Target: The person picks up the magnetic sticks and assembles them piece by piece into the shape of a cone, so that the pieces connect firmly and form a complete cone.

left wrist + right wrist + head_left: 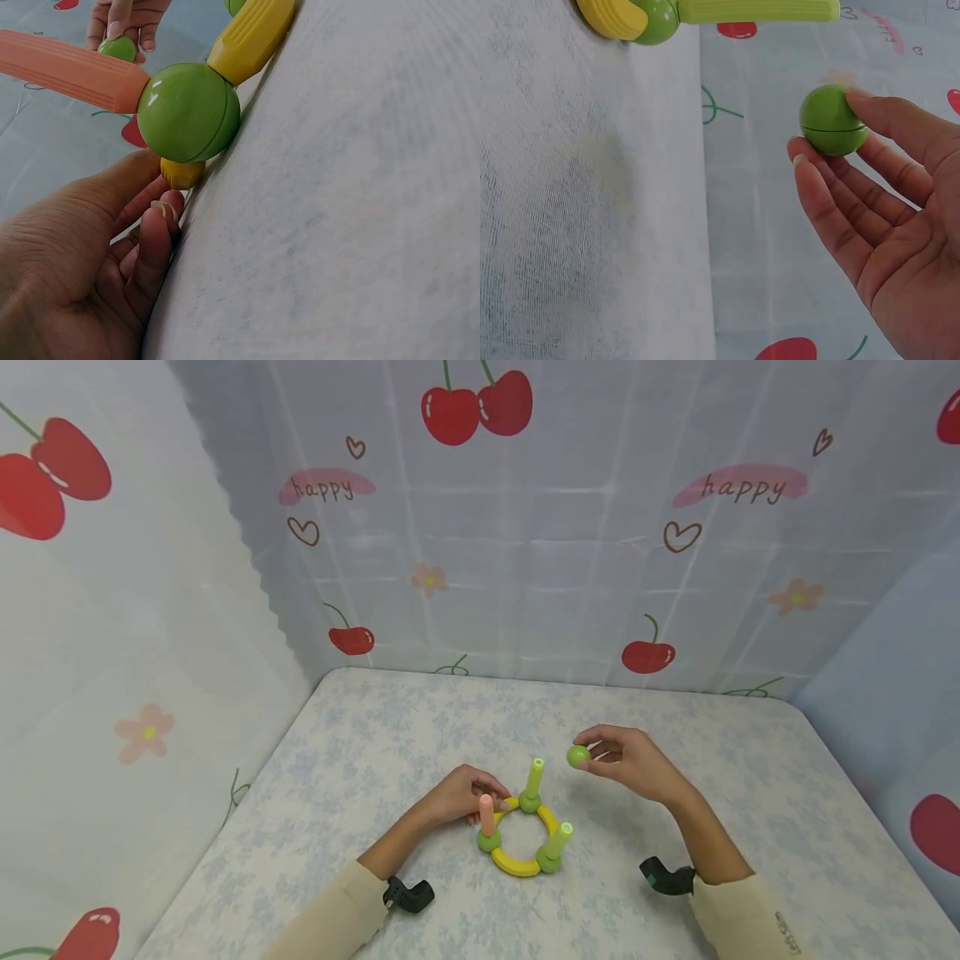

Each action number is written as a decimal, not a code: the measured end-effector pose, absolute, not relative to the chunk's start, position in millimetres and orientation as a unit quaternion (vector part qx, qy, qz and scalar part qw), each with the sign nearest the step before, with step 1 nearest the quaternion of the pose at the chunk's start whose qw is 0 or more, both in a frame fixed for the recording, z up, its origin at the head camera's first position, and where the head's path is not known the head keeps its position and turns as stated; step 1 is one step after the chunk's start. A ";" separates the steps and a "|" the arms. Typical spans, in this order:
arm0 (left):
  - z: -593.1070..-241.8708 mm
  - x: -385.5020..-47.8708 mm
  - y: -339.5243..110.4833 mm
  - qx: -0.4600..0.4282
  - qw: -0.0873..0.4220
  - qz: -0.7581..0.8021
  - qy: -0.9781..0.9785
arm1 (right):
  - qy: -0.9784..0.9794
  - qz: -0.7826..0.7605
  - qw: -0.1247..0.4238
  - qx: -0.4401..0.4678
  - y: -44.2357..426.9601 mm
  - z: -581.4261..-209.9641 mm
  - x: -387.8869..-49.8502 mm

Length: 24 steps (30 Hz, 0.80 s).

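Observation:
My right hand [626,762] pinches a green ball [578,757] between thumb and fingertips, above the table to the right of a ring. In the right wrist view the same ball [833,120] shows a seam round it. The ring is made of yellow curved rods [516,863] joined by green balls [529,802]. Two light green sticks [558,840] and one orange stick [487,815] stand up from these balls. My left hand [463,795] holds the ring's far left yellow rod [182,174], its fingers partly hidden behind the orange stick.
The ring rests on a table [360,735] with a pale blue flowered cover. Behind the table and along its sides hang curtains [517,543] printed with cherries. Each forearm wears a black wrist camera [408,895].

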<state>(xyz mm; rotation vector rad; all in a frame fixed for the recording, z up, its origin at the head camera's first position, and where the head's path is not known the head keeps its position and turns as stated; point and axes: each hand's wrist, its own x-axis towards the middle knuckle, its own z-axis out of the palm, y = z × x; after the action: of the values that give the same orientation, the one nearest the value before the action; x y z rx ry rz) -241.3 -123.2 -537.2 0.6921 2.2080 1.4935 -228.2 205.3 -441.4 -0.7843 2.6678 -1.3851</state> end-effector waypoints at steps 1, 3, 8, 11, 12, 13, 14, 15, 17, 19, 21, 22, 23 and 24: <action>-537.4 -241.4 -123.1 0.247 0.192 0.531 0.787 | 0.856 -0.449 0.013 -0.254 203.3 -440.8 -227.1; -537.7 -241.4 -123.0 0.248 0.190 0.532 0.787 | 0.853 -0.455 0.005 -0.255 199.1 -439.6 -225.4; -538.4 -242.1 -122.9 0.245 0.190 0.531 0.788 | 0.842 -0.475 -0.022 -0.255 188.2 -435.4 -219.5; -537.8 -242.0 -122.7 0.242 0.193 0.532 0.788 | 0.837 -0.480 -0.047 -0.259 181.9 -432.4 -215.8; -537.5 -241.9 -122.6 0.241 0.194 0.533 0.788 | 0.836 -0.479 -0.055 -0.260 179.8 -431.8 -214.8; -537.4 -241.9 -122.6 0.240 0.195 0.533 0.788 | 0.836 -0.479 -0.061 -0.260 177.9 -431.3 -213.9; -537.0 -241.7 -122.6 0.239 0.195 0.534 0.787 | 0.836 -0.478 -0.066 -0.260 175.9 -430.9 -212.7; -536.8 -241.7 -122.6 0.239 0.196 0.533 0.788 | 0.836 -0.478 -0.071 -0.260 173.9 -430.4 -211.6; -536.7 -242.0 -122.5 0.240 0.196 0.532 0.788 | 0.835 -0.479 -0.081 -0.258 169.9 -430.2 -209.6; -537.5 -242.5 -122.6 0.239 0.196 0.532 0.788 | 0.833 -0.482 -0.086 -0.258 166.2 -431.3 -209.0; -537.9 -242.8 -122.7 0.238 0.196 0.531 0.789 | 0.832 -0.482 -0.089 -0.260 163.2 -432.5 -209.0; -537.9 -242.8 -122.6 0.237 0.196 0.532 0.789 | 0.832 -0.481 -0.085 -0.264 162.3 -433.5 -209.2; -537.7 -242.5 -122.5 0.236 0.196 0.533 0.788 | 0.832 -0.479 -0.081 -0.268 161.7 -434.1 -209.4; -537.4 -242.3 -122.6 0.236 0.196 0.534 0.788 | 0.832 -0.477 -0.077 -0.271 161.2 -434.4 -209.3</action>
<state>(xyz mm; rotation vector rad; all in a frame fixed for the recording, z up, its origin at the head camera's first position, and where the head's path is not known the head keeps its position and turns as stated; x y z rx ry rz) -242.3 -122.6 -537.4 0.6610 2.2072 1.4949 -209.3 161.2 -434.4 -0.8973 2.7511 -1.5771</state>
